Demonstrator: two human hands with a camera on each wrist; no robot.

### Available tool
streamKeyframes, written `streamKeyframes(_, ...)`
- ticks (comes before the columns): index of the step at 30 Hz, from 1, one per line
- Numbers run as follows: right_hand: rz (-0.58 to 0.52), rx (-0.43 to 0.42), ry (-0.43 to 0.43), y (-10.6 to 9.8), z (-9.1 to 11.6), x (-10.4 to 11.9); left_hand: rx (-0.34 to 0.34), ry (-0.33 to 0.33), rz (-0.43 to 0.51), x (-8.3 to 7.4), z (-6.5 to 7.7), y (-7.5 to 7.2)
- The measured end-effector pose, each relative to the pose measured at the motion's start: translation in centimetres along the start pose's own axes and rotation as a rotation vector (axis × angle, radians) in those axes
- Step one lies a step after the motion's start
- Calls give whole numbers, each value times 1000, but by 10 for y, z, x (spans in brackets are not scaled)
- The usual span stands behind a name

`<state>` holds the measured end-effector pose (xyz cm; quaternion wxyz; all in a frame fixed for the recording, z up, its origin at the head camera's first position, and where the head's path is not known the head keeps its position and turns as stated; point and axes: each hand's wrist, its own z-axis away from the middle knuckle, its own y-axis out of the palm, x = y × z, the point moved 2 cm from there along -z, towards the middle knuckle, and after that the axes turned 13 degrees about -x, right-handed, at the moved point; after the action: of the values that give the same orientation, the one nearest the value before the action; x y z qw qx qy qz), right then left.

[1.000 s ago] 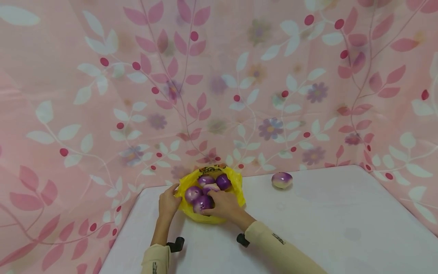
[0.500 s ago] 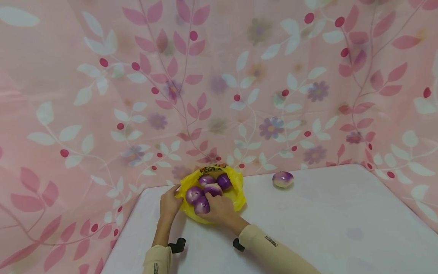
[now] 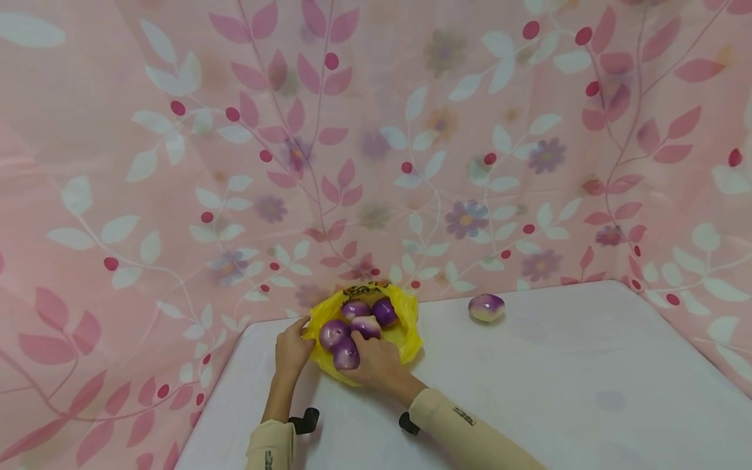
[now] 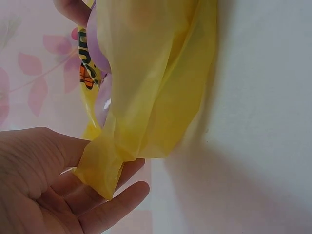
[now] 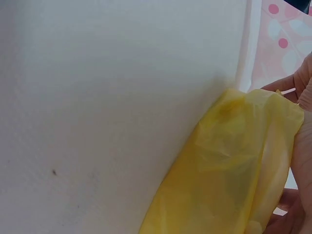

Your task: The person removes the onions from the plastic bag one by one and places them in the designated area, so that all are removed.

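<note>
Head view: yellow bag near the far left corner of the worktop, rim pinched by left hand; five purple vegetables inside, front vegetable gripped by right hand. Apparent tally: five bagged, one loose vegetable outside near far edge.

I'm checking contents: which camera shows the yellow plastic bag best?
The head view: the yellow plastic bag opens toward it, showing round purple-white objects inside. The left wrist view gives its side and slivers of purple; the right wrist view, mostly its outer wall.
</note>
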<state>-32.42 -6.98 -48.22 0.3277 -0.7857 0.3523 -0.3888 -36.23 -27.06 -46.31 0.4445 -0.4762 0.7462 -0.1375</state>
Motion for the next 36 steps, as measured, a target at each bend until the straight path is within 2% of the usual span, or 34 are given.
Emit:
streamKeyframes(11,-19,0,3,-6,3,-1,23,-18,-3,0,5,-1)
streamKeyframes(16,-32,2,-8,-18,2,-3,28,-6,-5,1,4,-2)
streamKeyframes(23,-121,20,5,-36,1,-8,10,-1,-18,2,2,-5)
streamKeyframes(29,-135,70,5,-53,2,-15,14,-2,-11,2,1,-4)
streamKeyframes(36,-136,42,-41,-69,3,-25,16,4,-16,1,2,-3)
